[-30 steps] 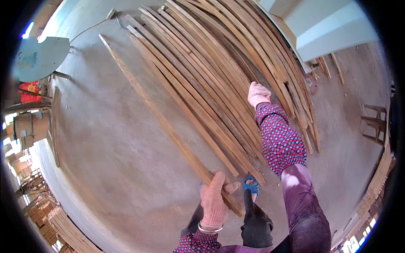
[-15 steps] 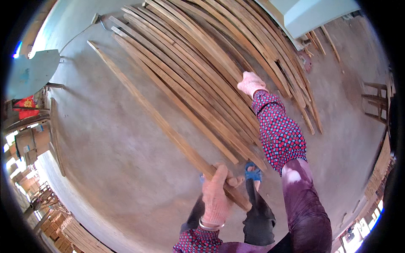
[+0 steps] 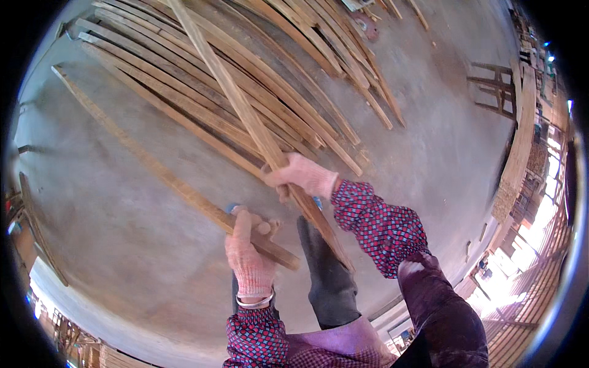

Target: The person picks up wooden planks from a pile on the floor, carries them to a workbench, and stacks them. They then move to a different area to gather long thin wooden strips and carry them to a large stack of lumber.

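My left hand [image 3: 250, 254], in a pale pink knit glove, is closed round a long wooden strip [image 3: 150, 162] near its lower end. The strip slants away to the far left. In the same kind of glove, my right hand [image 3: 302, 175] grips a second wooden strip [image 3: 227, 83], whose near end hangs in front of my leg and whose far part crosses above the others. Beyond both hands, a spread of long wooden strips [image 3: 178, 119] lies side by side on the floor.
A dark wooden stool [image 3: 494, 89] stands at the right. Near it a long plank [image 3: 521, 144] runs along the floor's edge. A reddish round object [image 3: 366, 27] lies at the back. Another thin strip [image 3: 38, 230] lies far left on the concrete floor [image 3: 123, 245].
My right hand has taken hold of a strip from the spread and drawn it back toward me. My left hand keeps its strip. The view has shifted to the right.
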Motion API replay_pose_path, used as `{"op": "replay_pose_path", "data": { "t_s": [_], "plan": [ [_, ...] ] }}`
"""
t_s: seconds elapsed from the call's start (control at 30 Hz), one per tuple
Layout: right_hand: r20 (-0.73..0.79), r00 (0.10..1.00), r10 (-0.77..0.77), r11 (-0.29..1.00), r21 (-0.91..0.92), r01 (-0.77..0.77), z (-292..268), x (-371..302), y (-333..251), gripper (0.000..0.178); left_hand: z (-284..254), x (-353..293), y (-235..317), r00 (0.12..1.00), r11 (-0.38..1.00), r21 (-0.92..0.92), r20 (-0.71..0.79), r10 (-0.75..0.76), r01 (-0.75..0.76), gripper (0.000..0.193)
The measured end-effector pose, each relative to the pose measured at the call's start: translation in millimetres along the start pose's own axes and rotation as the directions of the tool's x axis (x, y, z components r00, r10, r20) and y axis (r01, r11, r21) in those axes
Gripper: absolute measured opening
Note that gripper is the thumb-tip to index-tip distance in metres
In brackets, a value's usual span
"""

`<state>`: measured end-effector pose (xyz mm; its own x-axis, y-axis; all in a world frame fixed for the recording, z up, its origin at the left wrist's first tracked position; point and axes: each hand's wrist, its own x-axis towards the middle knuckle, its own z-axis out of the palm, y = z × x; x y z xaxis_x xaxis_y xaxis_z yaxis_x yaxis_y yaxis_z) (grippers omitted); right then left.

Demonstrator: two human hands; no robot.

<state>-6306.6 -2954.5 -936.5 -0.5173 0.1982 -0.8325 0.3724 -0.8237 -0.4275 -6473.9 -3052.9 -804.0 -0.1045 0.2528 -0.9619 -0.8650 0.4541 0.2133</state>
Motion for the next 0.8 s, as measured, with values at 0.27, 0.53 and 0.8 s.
{"op": "replay_pose_path", "data": {
  "t_s": [0.27, 0.53, 0.8],
  "plan": [
    [-0.716, 0.656, -0.240, 0.678, -0.607, -0.414, -79.9, 2.6, 41.2, 0.049, -2.3, -1.1, -15.9, 1.000, 0.999, 0.024, 0.010, 0.030, -0.030, 0.022],
    [-0.819, 0.517, -0.248, 0.590, -0.551, -0.589, -112.3, 23.6, 109.2, 0.051, 19.3, -14.2, -4.2, 0.997, 0.998, -0.040, 0.062, 0.056, -0.054, 0.012],
    [-0.714, 0.671, -0.200, 0.540, -0.651, -0.533, -95.9, -17.8, 26.3, 0.066, 39.7, -16.1, 0.6, 0.993, 0.995, -0.074, 0.089, 0.077, -0.071, 0.009]
  ]
}}
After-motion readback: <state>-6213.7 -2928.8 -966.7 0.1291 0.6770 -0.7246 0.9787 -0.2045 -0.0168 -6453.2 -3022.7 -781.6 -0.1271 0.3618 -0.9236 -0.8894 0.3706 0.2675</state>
